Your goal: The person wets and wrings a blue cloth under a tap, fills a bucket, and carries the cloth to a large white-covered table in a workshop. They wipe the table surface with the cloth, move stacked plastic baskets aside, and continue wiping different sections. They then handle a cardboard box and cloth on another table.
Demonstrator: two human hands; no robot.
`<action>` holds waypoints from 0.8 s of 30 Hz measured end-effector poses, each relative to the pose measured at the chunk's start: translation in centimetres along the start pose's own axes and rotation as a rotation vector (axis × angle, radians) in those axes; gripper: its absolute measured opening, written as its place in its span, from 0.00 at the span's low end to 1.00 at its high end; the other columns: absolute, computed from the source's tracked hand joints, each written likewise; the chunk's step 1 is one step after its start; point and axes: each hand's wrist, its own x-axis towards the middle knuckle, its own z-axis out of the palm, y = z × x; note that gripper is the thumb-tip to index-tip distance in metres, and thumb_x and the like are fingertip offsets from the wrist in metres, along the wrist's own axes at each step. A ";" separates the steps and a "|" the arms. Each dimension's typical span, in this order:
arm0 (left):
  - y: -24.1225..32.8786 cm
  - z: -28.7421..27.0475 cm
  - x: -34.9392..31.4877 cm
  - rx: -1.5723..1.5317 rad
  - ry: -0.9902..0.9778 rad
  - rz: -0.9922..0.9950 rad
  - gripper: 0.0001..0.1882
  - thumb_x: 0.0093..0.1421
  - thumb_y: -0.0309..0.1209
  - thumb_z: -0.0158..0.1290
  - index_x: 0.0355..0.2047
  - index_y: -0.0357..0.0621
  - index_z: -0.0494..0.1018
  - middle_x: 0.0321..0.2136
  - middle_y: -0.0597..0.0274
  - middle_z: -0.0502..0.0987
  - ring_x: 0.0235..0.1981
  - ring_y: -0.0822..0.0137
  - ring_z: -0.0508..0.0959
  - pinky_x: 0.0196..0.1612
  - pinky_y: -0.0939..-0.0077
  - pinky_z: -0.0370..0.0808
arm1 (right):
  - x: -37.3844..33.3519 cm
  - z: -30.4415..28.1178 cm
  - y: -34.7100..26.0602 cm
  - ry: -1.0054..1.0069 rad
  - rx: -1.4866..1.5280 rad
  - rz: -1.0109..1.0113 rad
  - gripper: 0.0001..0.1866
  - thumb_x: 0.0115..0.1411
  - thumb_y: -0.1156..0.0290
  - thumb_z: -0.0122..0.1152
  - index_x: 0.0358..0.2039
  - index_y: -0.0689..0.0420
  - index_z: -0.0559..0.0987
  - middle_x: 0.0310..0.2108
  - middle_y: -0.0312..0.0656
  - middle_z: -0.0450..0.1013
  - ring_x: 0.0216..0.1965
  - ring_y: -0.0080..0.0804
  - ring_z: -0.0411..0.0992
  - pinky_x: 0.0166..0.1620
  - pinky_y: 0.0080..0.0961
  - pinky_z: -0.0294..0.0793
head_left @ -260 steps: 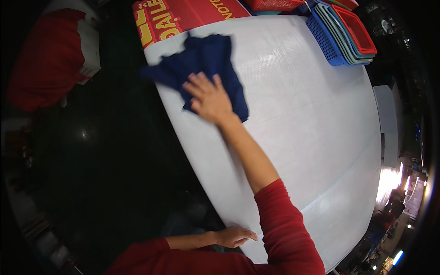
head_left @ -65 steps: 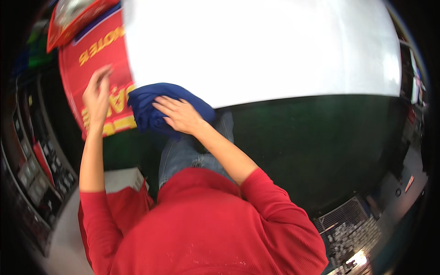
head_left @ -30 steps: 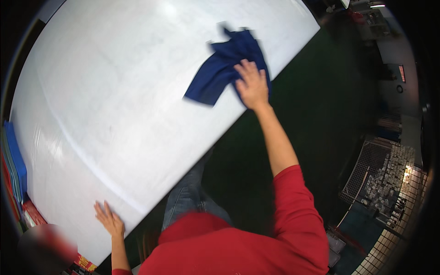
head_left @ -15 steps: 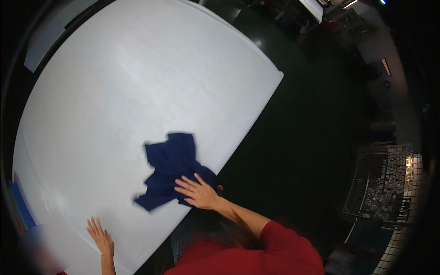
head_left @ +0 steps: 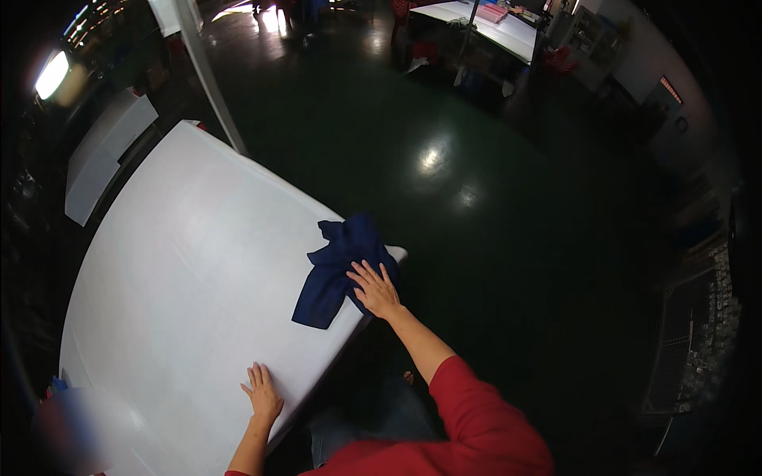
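A crumpled dark blue cloth (head_left: 325, 283) lies near the right-hand corner of a white-covered table (head_left: 190, 262), part of it hanging over the edge. My right hand (head_left: 376, 292) rests flat on the cloth with its fingers spread, pressing it from above, not gripping it. Closer to me, my left hand (head_left: 263, 394) lies on the white surface by the table's front edge, fingers stretched out and holding nothing. The cloth hides the table edge beneath it.
Beyond the table spreads a dark green floor (head_left: 317, 127). A pale post (head_left: 208, 79) rises just past the far edge. Another white table (head_left: 484, 30) with a pink tray (head_left: 486, 13) stands in the distance. Wire racking (head_left: 684, 341) is at the far right.
The cloth has slid under my right hand to the table's corner, and its folds lie differently. My left hand has shifted right along the table. The view has swung to show more of the room.
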 end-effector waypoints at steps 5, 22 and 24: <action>-1.5 2.8 -3.9 0.074 -0.099 -0.266 0.46 0.44 0.21 0.50 0.64 0.31 0.44 0.67 0.43 0.42 0.69 0.49 0.42 0.64 0.37 0.39 | 0.5 0.0 0.0 -0.012 0.005 -0.030 0.25 0.60 0.61 0.52 0.59 0.44 0.65 0.66 0.30 0.52 0.67 0.31 0.48 0.63 0.53 0.49; 10.2 -8.2 21.4 0.059 -0.760 -0.404 0.22 0.53 0.41 0.47 0.42 0.41 0.77 0.46 0.48 0.76 0.50 0.51 0.74 0.52 0.65 0.71 | -12.0 -25.0 53.2 -1.144 -0.500 1.413 0.19 0.58 0.60 0.50 0.49 0.48 0.77 0.57 0.43 0.67 0.58 0.40 0.66 0.58 0.35 0.66; 18.1 -12.5 29.5 -0.092 -0.636 0.052 0.21 0.57 0.38 0.41 0.40 0.40 0.77 0.41 0.46 0.77 0.48 0.47 0.74 0.51 0.61 0.71 | -11.7 -29.1 55.9 -1.270 -0.413 1.637 0.20 0.56 0.58 0.54 0.47 0.50 0.79 0.51 0.47 0.72 0.55 0.41 0.69 0.57 0.35 0.66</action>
